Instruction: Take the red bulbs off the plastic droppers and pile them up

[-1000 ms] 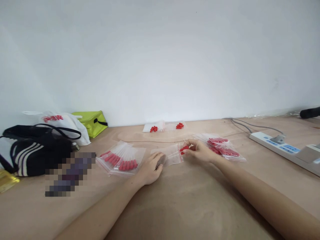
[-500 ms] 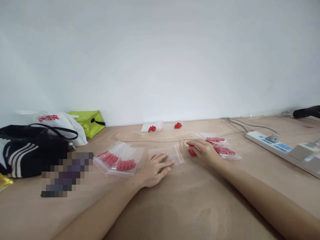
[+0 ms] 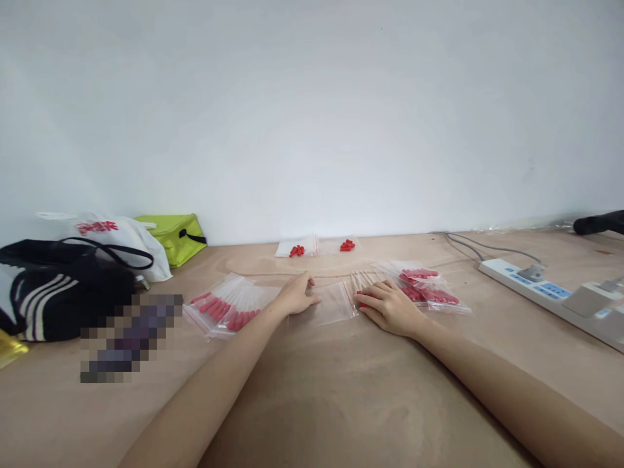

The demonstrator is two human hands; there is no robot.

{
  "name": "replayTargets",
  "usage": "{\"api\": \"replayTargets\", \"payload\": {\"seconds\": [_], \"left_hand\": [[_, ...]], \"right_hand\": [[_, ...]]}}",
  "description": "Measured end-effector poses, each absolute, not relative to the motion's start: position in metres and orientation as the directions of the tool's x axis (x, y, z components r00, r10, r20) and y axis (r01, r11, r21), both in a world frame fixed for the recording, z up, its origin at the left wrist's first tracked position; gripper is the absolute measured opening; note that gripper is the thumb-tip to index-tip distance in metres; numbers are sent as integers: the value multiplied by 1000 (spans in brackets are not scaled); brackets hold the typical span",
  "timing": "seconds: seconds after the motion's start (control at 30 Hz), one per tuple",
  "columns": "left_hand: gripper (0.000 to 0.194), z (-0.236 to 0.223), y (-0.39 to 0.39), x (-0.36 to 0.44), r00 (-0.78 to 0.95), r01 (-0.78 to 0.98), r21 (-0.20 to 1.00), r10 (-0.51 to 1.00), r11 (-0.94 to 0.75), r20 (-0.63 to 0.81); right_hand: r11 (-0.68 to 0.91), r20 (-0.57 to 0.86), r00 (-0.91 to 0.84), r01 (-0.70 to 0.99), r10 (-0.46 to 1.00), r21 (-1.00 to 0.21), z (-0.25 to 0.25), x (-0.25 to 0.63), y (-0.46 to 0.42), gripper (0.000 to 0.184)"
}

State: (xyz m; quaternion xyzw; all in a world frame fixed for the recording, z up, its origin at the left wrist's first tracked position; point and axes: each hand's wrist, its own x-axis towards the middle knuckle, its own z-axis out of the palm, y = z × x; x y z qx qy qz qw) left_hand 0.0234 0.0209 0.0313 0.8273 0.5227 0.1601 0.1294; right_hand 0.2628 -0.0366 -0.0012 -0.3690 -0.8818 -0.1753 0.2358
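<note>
A small clear zip bag with a red seal strip lies flat on the wooden table between my hands. My left hand rests at the bag's left end, fingers curled onto its edge. My right hand lies flat, fingers together, over red-tipped pieces at the bag's right end. To the left lies a pile of clear bags filled with red-tipped sticks. Another pile of filled bags sits just right of my right hand.
Two small bags with red pieces lie by the wall. A black striped bag, a white plastic bag and a green pouch sit at the left. A white power strip with cables runs along the right.
My left hand slid from the bag's near side up to its far left edge. My right hand lowered from a pinch on a red piece and now lies flat on the table.
</note>
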Motion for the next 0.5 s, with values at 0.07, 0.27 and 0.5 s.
{"api": "replayTargets", "payload": {"seconds": [0.07,0.27,0.5], "left_hand": [[26,30,22,24,401,828,387,911,-405,96],[12,36,19,12,316,866,369,941,-338,121],[12,57,34,-66,-35,956,290,962,-47,271]], "right_hand": [[669,550,-611,734,570,121,0,263,-36,19],[676,552,-597,732,583,78,-2,263,-35,21],[703,652,-555,710,517,47,-10,255,-27,17]]}}
